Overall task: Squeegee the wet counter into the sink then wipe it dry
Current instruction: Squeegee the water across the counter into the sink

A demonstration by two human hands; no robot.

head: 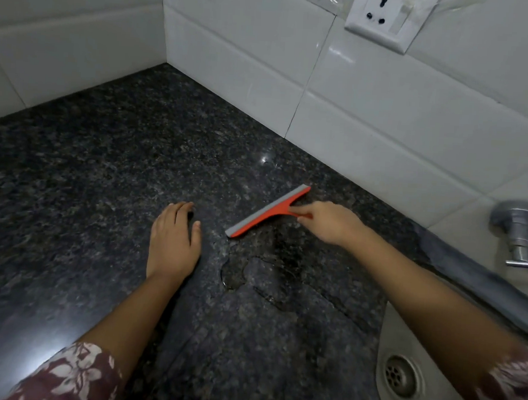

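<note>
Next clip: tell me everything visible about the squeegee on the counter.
The squeegee has an orange body that looks like plastic and a long grey blade strip along its far edge. It lies low on the dark speckled counter, blade running diagonally, upper end toward the tiled wall. A short orange handle branches off mid-blade toward the sink side; the right hand grips it, fingers covering most of it. Pooled water sits on the near side of the blade. The left hand rests flat on the counter, apart from it.

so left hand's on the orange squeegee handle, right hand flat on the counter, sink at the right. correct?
Hands are swapped. In the head view the right hand grips the orange squeegee by its handle, and the left hand lies flat on the counter. The sink is at the right, as you said.
</note>
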